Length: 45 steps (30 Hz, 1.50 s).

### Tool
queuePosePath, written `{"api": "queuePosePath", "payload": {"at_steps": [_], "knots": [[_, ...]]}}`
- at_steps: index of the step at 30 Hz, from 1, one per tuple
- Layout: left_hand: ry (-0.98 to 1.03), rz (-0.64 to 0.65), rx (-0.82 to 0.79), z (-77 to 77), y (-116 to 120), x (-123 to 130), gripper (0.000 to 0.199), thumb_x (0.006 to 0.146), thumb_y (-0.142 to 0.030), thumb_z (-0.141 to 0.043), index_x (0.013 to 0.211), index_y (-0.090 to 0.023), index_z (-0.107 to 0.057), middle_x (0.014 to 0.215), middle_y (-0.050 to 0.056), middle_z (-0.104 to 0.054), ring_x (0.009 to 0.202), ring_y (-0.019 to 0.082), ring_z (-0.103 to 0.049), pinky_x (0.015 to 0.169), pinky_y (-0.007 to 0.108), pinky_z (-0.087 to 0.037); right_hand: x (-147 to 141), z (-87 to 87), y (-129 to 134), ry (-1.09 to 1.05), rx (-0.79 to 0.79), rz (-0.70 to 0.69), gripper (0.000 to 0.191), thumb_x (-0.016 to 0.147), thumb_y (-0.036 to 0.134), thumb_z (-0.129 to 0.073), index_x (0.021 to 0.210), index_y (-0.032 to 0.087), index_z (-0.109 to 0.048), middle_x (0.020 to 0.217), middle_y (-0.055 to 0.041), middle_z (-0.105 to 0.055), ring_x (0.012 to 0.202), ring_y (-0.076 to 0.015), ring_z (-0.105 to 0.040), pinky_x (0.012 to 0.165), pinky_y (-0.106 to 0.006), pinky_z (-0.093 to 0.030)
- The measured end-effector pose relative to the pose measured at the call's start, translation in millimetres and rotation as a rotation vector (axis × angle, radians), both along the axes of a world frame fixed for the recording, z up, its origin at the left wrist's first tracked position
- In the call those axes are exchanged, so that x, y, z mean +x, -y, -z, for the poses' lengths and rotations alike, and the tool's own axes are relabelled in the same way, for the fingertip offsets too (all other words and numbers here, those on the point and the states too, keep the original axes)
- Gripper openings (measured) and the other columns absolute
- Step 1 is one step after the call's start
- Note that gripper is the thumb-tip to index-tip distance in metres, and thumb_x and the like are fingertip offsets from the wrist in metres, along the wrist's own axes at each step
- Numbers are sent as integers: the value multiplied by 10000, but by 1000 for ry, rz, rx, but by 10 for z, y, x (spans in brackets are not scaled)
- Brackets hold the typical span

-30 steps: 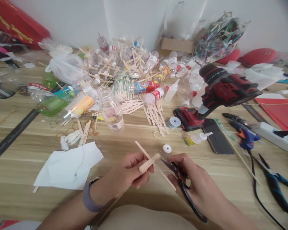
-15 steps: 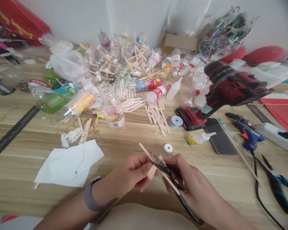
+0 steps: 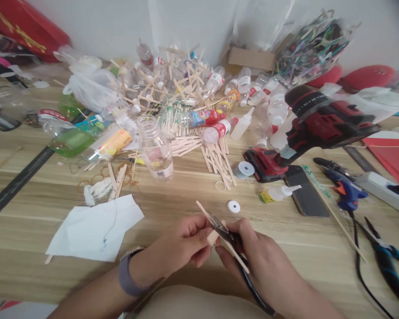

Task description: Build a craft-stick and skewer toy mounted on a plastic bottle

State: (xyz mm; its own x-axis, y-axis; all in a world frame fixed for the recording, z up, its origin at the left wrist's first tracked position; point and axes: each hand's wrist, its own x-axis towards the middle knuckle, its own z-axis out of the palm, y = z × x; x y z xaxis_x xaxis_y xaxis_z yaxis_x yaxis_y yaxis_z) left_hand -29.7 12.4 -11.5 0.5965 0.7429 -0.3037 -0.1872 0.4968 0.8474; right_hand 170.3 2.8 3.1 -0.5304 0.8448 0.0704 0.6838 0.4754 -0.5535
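Note:
Two crossed wooden craft sticks are between my hands near the table's front edge: a long one (image 3: 202, 210) slanting down to the right, and a second one (image 3: 212, 238) lying across it. My left hand (image 3: 184, 241) pinches them where they cross, thumb on top. In my right hand (image 3: 264, 259) is a pair of pliers (image 3: 256, 293) with dark handles, the fingers wrapped round the grips. The metal jaws lie at the crossing of the sticks, close to my left fingertips. Exactly what the jaws grip is hard to make out.
Ahead stands a clear plastic jar (image 3: 156, 153), before heaped bottles and craft sticks (image 3: 216, 161). A white disc (image 3: 233, 206), wire spool (image 3: 244, 169) and glue bottle (image 3: 275, 193) lie nearby. Right: a cordless drill (image 3: 332, 119), phone (image 3: 307, 192), glue gun (image 3: 347, 190). Left: white paper (image 3: 86, 232).
The plier handles have come closer together in my right hand, and the hand has tilted slightly. Both hands and the sticks have shifted a little to the right.

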Motion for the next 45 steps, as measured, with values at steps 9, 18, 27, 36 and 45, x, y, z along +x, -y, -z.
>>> {"api": "queuePosePath", "payload": {"at_steps": [9, 18, 27, 36, 45], "knots": [[-87, -104, -33, -13, -48, 39, 356, 853, -527, -591, 802, -177, -551, 493, -80, -427, 459, 84, -309, 492, 257, -207, 9, 187, -66, 61, -52, 1, 138, 935, 271, -503, 902, 256, -370, 646, -30, -741, 498, -247, -714, 441, -278, -448], [54, -158, -44, 5, -70, -25, 387, 864, -538, -614, 718, -194, -516, 445, -87, -402, 450, 85, -303, 533, 269, -251, 455, 259, -126, 250, 0, 280, 266, 910, 503, -546, 999, 255, -506, 610, 10, -718, 503, -257, -716, 428, -287, -459], [98, -119, -98, 19, -68, -28, 352, 865, -505, -633, 727, -192, -553, 430, -90, -394, 455, 85, -298, 557, 267, -273, 980, 457, -27, 450, 130, 360, 316, 927, 351, -442, 1172, 205, -579, 1013, -101, -761, 806, -289, -754, 609, -382, -567], [61, -52, -159, 18, -31, 27, 354, 804, -535, -676, 778, -194, -583, 413, -113, -379, 417, 74, -267, 530, 256, -237, 137, -159, -253, -204, 90, 178, 154, 952, 216, -536, 873, 230, -667, 775, -11, -698, 713, -157, -665, 630, -257, -498], [-29, -23, -175, 5, -21, 48, 470, 758, -656, -652, 744, -202, -533, 400, -109, -386, 389, 71, -291, 486, 243, -253, -90, -226, -384, -273, -222, -4, 182, 895, 84, -552, 793, 206, -642, 746, 18, -658, 697, -122, -603, 638, -216, -441]]}}
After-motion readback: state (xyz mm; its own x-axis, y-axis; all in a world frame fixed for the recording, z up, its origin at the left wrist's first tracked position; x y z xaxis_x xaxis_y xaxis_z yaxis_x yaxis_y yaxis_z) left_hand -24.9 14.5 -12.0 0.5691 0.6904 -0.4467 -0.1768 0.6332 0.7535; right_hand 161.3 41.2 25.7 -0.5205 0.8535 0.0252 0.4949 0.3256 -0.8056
